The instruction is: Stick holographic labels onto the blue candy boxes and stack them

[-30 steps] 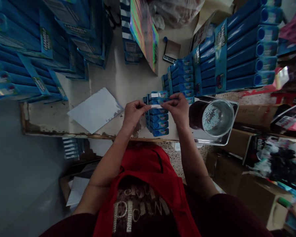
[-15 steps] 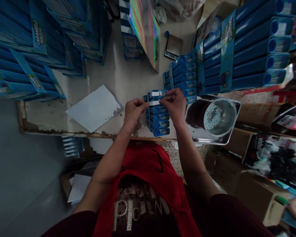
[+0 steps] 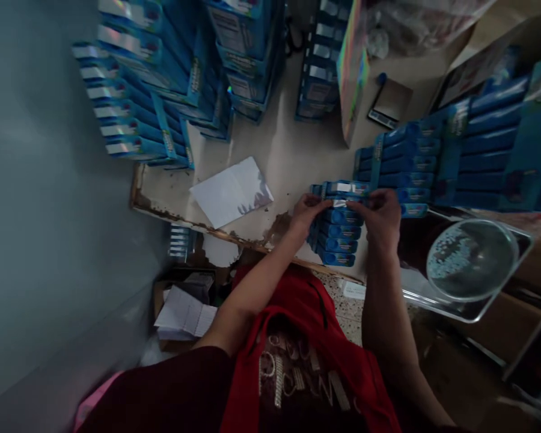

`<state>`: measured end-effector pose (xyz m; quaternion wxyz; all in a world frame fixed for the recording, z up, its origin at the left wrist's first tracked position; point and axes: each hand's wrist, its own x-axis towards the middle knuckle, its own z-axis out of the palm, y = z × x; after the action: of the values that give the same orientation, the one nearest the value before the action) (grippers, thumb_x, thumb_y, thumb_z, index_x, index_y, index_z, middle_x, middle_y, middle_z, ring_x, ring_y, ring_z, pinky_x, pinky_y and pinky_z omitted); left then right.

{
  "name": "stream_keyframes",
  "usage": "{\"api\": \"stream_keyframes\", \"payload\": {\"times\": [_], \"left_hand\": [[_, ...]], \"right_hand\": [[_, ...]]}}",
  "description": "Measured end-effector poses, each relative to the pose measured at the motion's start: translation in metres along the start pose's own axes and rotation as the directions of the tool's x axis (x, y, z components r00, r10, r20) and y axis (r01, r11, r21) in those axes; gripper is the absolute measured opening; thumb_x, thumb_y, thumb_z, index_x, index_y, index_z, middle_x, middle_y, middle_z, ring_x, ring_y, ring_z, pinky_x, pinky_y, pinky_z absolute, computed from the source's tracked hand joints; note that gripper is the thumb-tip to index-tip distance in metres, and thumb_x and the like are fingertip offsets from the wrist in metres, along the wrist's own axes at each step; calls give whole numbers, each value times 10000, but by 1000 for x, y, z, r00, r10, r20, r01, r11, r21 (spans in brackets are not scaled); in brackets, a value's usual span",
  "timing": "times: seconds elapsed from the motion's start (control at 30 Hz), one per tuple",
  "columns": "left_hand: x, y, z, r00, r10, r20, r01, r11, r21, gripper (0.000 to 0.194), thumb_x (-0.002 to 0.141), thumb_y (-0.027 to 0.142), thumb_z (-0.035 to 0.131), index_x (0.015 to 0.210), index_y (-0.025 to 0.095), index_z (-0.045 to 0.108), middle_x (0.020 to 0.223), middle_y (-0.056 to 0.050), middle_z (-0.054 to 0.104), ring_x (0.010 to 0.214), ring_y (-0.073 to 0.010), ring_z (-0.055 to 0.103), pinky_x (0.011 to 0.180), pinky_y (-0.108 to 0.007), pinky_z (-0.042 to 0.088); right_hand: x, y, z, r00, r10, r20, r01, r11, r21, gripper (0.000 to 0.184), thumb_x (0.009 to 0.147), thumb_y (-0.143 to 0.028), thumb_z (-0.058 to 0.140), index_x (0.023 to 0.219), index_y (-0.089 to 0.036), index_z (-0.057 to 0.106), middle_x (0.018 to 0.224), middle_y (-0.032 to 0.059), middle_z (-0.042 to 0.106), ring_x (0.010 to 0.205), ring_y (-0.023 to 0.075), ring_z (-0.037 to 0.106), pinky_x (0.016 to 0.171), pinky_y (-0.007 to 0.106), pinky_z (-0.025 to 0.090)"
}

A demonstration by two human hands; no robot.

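Note:
A stack of slim blue boxes (image 3: 338, 231) with printed ends stands near the table's front edge, strapped by a blue band. Across the end of one upper box lies a small white label (image 3: 339, 203). My left hand (image 3: 306, 213) has its fingertips closed at the label's left end. At its right end, my right hand (image 3: 383, 219) pinches with the thumb and forefinger. The box above bears a similar white strip. Whether the label is fully stuck down I cannot tell. Left of the hands lies a white sheet (image 3: 232, 191).
Banded blue box stacks (image 3: 162, 78) stand at the back left, others (image 3: 487, 132) at right. A shiny iridescent sheet (image 3: 351, 72) leans at the back near a small scale (image 3: 390, 102). A clear tub with pale pellets (image 3: 473, 258) sits in a tray at right.
The camera view has swung left, so the scene sits further right. Both hands remain at the white label, which now lies closer against the box end.

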<state>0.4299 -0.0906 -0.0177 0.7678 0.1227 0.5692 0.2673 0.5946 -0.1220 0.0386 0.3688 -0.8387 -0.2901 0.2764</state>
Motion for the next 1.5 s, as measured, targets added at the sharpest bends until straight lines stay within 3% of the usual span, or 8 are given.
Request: {"api": "stream_keyframes", "payload": {"times": [0.17, 0.27, 0.37, 0.53, 0.8, 1.1, 1.23, 1.5], "left_hand": [[23, 34, -38, 972, 223, -71, -194, 937, 291, 207, 829, 257, 851, 896, 205, 662, 831, -6, 679, 762, -160, 635, 771, -296, 502], [34, 87, -116, 807, 560, -188, -286, 648, 706, 160, 889, 219, 797, 1003, 205, 686, 1067, -81, 754, 1056, -239, 697, 1009, -359, 516], [40, 136, -213, 693, 683, -233, -27, 348, 937, 421, 848, 283, 871, 1219, 203, 686, 1465, -193, 664, 1413, -382, 567, 1115, -451, 480], [53, 166, -311, 899, 402, -174, 109, 180, 978, 362, 775, 383, 889, 1036, 175, 749, 1087, -121, 768, 1091, -324, 681, 936, -379, 496], [45, 156, -311, 938, 303, 170, -284, 388, 877, 357, 819, 444, 661, 964, 152, 808, 862, -37, 750, 835, -223, 639, 746, -309, 452], [33, 157, -310, 986, 130, 105, -166, 702, 692, 290, 730, 428, 706, 848, 166, 748, 736, -14, 685, 677, -176, 577, 617, -276, 428], [29, 158, -314, 999, 33, 39, -50, 735, 677, 261, 732, 417, 734, 848, 183, 737, 699, -9, 669, 619, -174, 574, 587, -275, 417], [31, 155, -306, 993, 93, 70, -112, 592, 798, 278, 748, 411, 696, 842, 162, 773, 710, -10, 674, 665, -184, 579, 608, -278, 407]], "right_hand": [[-1, -3, -10, 992, 77, 96, -89, 988, 128, 543, 568, -523, 930, 894, -272, 577, 668, -79, 516, 606, 155, 476, 631, 337, 382], [-15, -23, -26, 990, -129, -56, 124, 988, -96, 415, 713, -485, 869, 987, -274, 640, 744, -28, 621, 657, 213, 592, 691, 399, 472], [-46, -48, -21, 935, -319, -152, 285, 936, -208, 313, 842, -438, 844, 1044, -283, 663, 836, 17, 666, 723, 231, 642, 731, 420, 525], [-104, -67, 75, 893, -419, 166, 433, 900, -56, 178, 987, -387, 731, 1067, -232, 694, 890, 30, 708, 744, 195, 649, 717, 348, 552], [-107, -69, 260, 508, -449, 735, 773, 614, -159, 507, 1096, -159, 471, 1582, -141, 612, 1678, 200, 559, 1356, 348, 580, 1163, 504, 481], [-101, -53, 291, 310, -425, 850, 920, 361, -155, 574, 1104, -171, 434, 1672, -157, 517, 1748, 159, 510, 1344, 368, 575, 1051, 524, 509], [-107, -35, 279, 296, -436, 850, 914, 389, -119, 504, 1107, -194, 486, 1592, -161, 618, 1694, 136, 584, 1392, 355, 566, 1099, 502, 475], [-124, -42, 249, 455, -397, 797, 810, 556, -186, 322, 1121, -301, 523, 1173, -177, 815, 1106, 157, 785, 1123, 332, 604, 990, 465, 450]]}}
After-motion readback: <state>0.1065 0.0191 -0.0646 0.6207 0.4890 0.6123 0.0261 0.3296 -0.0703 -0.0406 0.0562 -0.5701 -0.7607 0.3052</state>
